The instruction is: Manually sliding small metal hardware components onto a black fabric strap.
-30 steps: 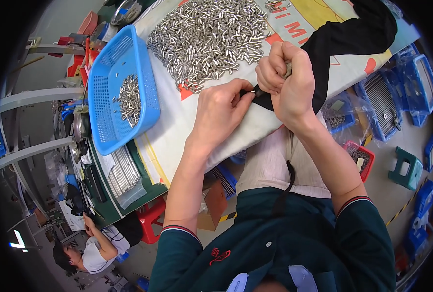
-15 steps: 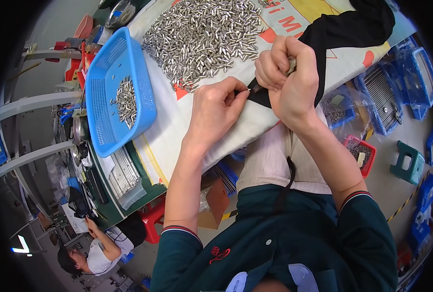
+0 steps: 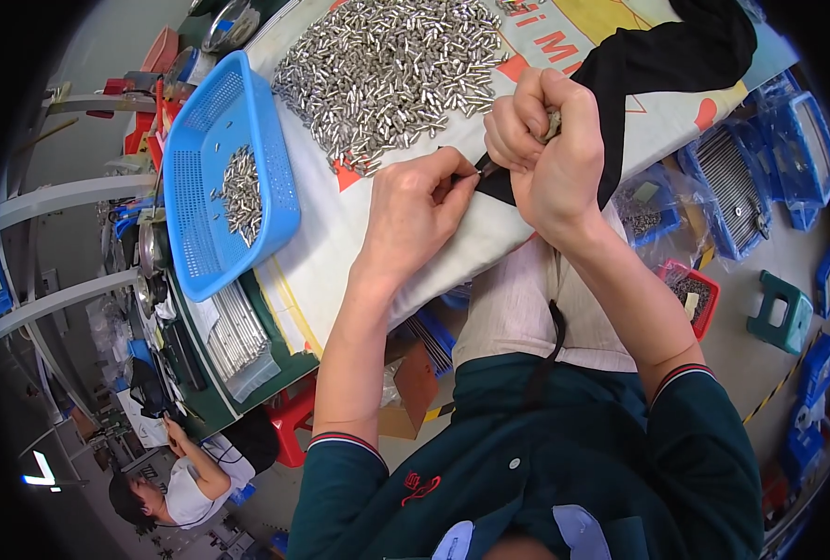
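My left hand (image 3: 415,210) is closed in a pinch at the front edge of the cloth-covered table. Between its thumb and forefinger is a small metal pin (image 3: 477,175), mostly hidden by the fingertips. My right hand (image 3: 557,159) is wrapped round a slim tool whose kind I cannot make out. The tool's pale, greyish end (image 3: 553,125) shows above the fist, and its narrow tip meets the pin. A long black cloth (image 3: 657,61) lies under and beside the right hand. Beyond my hands spreads a large pile of silvery, pointed metal pins (image 3: 387,75).
At the left stands a blue plastic basket (image 3: 282,159) with a smaller heap of pins (image 3: 242,196). Metal rods (image 3: 237,331) lie below it. A red bin (image 3: 709,313), a green stool (image 3: 781,313) and blue trays (image 3: 732,191) are at the right. Another person (image 3: 191,481) sits lower left.
My right hand has shifted slightly left, bringing the tool's tip closer to the pin. The left hand stays almost in place.
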A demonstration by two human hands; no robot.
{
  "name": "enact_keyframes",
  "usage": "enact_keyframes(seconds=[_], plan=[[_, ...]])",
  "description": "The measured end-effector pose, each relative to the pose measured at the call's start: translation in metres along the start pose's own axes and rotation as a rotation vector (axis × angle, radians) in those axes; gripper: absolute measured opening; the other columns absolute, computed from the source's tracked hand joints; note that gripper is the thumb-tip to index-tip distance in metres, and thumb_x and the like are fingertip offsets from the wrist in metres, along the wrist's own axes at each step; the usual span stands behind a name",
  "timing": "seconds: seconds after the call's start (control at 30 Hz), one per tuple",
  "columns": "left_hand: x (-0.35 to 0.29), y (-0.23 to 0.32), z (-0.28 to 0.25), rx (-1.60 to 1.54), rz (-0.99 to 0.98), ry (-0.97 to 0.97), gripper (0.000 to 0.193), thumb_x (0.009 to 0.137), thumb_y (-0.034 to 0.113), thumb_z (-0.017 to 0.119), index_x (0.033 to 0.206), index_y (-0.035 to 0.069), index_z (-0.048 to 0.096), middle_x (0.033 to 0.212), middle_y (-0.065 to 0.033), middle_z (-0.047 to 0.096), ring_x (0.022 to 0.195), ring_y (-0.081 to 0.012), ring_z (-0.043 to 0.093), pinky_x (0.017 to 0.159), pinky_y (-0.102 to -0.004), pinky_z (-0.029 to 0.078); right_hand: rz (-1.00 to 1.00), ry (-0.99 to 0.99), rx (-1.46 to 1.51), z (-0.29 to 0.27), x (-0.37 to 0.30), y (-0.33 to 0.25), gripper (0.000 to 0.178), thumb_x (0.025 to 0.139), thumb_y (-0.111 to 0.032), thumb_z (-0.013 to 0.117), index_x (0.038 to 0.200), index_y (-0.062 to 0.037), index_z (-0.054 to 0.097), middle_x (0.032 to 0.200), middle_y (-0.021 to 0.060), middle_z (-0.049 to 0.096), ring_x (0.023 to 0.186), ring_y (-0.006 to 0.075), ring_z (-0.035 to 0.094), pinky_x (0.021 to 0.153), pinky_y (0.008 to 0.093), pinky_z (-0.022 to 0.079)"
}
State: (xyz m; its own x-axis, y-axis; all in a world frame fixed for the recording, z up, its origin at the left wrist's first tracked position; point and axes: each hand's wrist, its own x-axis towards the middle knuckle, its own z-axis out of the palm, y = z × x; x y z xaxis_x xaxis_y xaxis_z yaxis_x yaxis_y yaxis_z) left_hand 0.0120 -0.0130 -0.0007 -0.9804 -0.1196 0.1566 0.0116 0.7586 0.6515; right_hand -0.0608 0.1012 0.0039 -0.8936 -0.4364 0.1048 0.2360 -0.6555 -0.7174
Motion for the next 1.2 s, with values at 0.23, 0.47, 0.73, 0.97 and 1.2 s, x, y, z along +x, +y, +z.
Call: enact_keyframes(seconds=[0.23, 0.47, 0.73, 0.97, 1.2], plan=[[0.000, -0.001, 0.001, -0.009, -0.005, -0.006, 0.006, 0.068, 0.004, 0.062, 0.069, 0.000, 0.057, 0.053, -0.0110, 0.054, 0.045, -0.0198, 0.052, 0.045, -0.0297, 0.041, 0.014, 0.004, -0.003, 0.000, 0.002, 0.000, 0.028, 0.083, -0.020, 0.029, 0.057, -0.0111, 0.025, 0.043, -0.0027, 0.023, 0.040, 0.0064, 0.016, 0.039, 0.0233, 0.015], [0.000, -0.001, 0.000, -0.020, -0.031, -0.012, 0.006, 0.068, 0.003, 0.062, 0.069, 0.000, 0.057, 0.053, -0.0110, 0.054, 0.044, -0.0198, 0.052, 0.046, -0.0297, 0.041, 0.023, 0.006, -0.009, 0.002, 0.001, -0.001, 0.028, 0.084, -0.020, 0.028, 0.057, -0.0110, 0.025, 0.043, -0.0028, 0.023, 0.040, 0.0064, 0.016, 0.039, 0.0230, 0.015], [0.001, -0.003, 0.000, -0.099, -0.059, -0.033, 0.006, 0.068, 0.001, 0.061, 0.068, -0.003, 0.057, 0.053, -0.0127, 0.055, 0.044, -0.0180, 0.052, 0.046, -0.0284, 0.041, -0.043, -0.018, -0.091, 0.007, 0.000, 0.005, 0.031, 0.086, -0.020, 0.029, 0.057, -0.0104, 0.026, 0.043, -0.0023, 0.025, 0.040, 0.0065, 0.017, 0.039, 0.0234, 0.016], [0.004, -0.004, -0.002, -0.124, -0.020, -0.042, 0.007, 0.068, 0.001, 0.062, 0.070, -0.004, 0.057, 0.053, -0.0130, 0.054, 0.043, -0.0163, 0.050, 0.046, -0.0279, 0.041, -0.131, -0.047, -0.187, 0.014, 0.000, 0.012, 0.032, 0.085, -0.018, 0.032, 0.055, -0.0077, 0.029, 0.045, -0.0019, 0.025, 0.040, 0.0060, 0.019, 0.038, 0.0234, 0.015], [0.001, 0.000, -0.001, -0.037, 0.007, -0.022, 0.009, 0.069, 0.003, 0.062, 0.077, -0.001, 0.060, 0.055, -0.0111, 0.053, 0.044, -0.0155, 0.049, 0.046, -0.0273, 0.040, -0.135, -0.026, -0.133, 0.009, 0.001, 0.008, 0.031, 0.084, -0.018, 0.032, 0.055, -0.0080, 0.028, 0.045, -0.0022, 0.025, 0.040, 0.0059, 0.019, 0.037, 0.0233, 0.015]])
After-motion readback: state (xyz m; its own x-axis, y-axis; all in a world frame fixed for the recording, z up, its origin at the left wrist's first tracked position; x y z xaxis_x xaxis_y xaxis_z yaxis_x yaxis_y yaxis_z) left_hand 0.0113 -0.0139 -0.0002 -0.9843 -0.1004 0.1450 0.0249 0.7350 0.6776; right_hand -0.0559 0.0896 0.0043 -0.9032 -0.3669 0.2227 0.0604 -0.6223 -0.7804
